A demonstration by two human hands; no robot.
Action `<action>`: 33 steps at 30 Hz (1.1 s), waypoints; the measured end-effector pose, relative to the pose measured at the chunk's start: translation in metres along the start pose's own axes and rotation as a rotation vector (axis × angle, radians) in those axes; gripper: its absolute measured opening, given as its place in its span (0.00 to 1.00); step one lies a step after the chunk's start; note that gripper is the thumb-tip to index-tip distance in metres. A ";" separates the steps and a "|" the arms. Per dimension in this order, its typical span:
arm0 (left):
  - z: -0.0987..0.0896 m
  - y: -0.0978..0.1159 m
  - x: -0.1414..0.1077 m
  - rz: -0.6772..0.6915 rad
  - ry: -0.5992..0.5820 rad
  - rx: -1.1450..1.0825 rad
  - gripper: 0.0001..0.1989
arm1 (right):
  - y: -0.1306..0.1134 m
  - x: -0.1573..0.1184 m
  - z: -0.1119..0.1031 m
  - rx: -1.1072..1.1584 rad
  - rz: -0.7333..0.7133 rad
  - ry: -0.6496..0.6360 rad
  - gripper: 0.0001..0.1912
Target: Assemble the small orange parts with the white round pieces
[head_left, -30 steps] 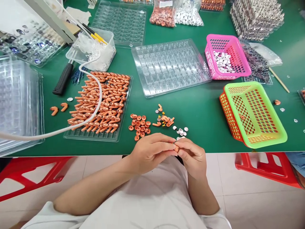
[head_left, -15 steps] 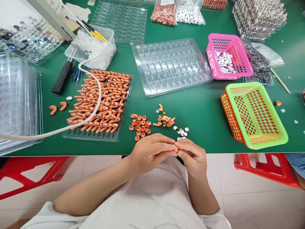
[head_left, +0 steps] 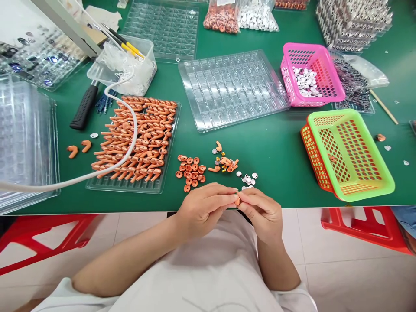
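Together, two hands pinch one small orange part.

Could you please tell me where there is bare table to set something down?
The green table is bare between the flat clear plastic tray, lime plastic basket and small white discs. It is crowded left, around heaped orange stemmed parts.

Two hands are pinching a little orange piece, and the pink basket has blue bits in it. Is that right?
Nearly! The head view shows white bits in the pink basket, not blue ones. The left hand and right hand do pinch a little orange piece.
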State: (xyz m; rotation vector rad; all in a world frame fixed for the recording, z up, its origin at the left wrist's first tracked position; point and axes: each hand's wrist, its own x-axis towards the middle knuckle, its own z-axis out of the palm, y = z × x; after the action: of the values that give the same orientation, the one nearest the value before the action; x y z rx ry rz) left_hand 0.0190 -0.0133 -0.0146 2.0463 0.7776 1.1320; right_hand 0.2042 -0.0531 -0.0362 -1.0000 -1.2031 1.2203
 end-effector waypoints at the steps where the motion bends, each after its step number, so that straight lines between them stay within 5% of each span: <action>1: 0.000 0.000 0.000 0.006 0.001 0.010 0.12 | 0.000 0.000 0.000 -0.013 -0.004 0.002 0.17; 12: -0.001 -0.002 0.000 0.069 -0.002 0.098 0.14 | -0.004 0.000 0.003 -0.178 -0.098 -0.023 0.24; 33: 0.002 -0.003 -0.007 0.142 -0.052 0.256 0.22 | -0.006 -0.002 0.014 -0.307 -0.158 0.095 0.19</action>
State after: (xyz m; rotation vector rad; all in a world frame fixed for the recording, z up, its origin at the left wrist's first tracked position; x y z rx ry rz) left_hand 0.0167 -0.0178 -0.0208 2.3658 0.7963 1.0976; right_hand 0.1914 -0.0565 -0.0291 -1.1496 -1.3929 0.8712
